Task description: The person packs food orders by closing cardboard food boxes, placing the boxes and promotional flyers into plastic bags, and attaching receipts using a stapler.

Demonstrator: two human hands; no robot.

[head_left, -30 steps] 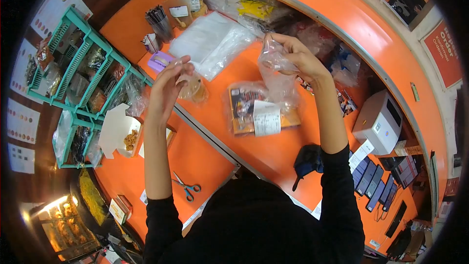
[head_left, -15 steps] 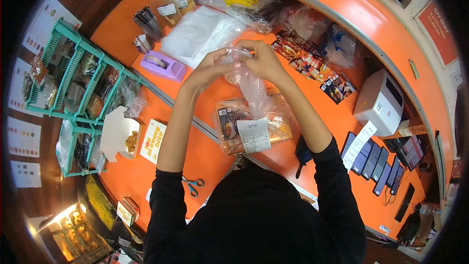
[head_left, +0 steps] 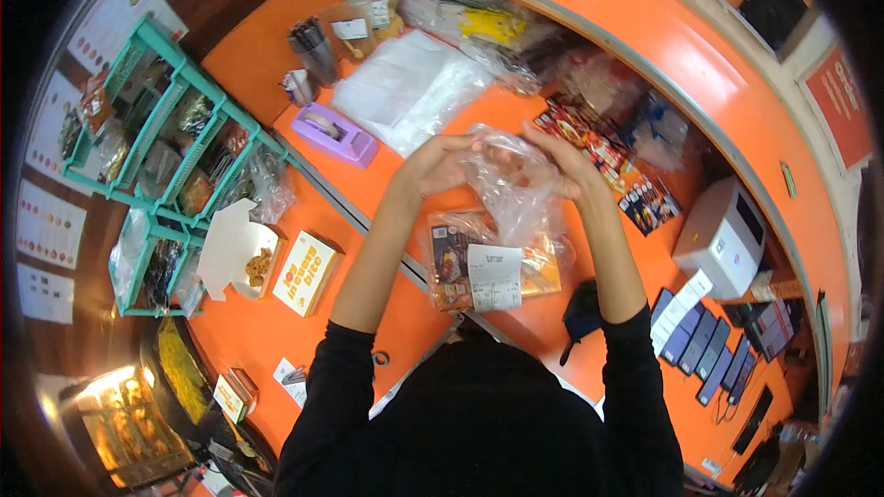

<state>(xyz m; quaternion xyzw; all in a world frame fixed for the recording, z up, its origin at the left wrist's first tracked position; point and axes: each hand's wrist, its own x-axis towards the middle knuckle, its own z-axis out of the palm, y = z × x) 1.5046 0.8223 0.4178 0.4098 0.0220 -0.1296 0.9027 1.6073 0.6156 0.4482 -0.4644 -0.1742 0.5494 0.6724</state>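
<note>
A clear plastic bag point(head_left: 517, 189) stands on the orange counter in front of me, its loose top pulled upward. Inside or beneath the plastic lies a dark and orange printed box point(head_left: 451, 258). A white receipt point(head_left: 494, 278) is on the bag's near side. My left hand point(head_left: 444, 163) grips the bag's top from the left, its fingertips partly hidden in the plastic. On the other side, my right hand point(head_left: 568, 164) has its fingers curled around the plastic.
To the left are a purple tape dispenser point(head_left: 333, 133), plastic sheets point(head_left: 414, 92), an open box of fried food point(head_left: 230, 253), a white printed box point(head_left: 307, 274) and teal racks point(head_left: 166, 147). Flyers point(head_left: 649, 198), a white printer point(head_left: 723, 239) and several phones point(head_left: 704, 350) occupy the right.
My hands have moved apart and slightly lower. The bag's top, gathered and twisted before, is now spread wider between them. The whole view has shifted a little.
</note>
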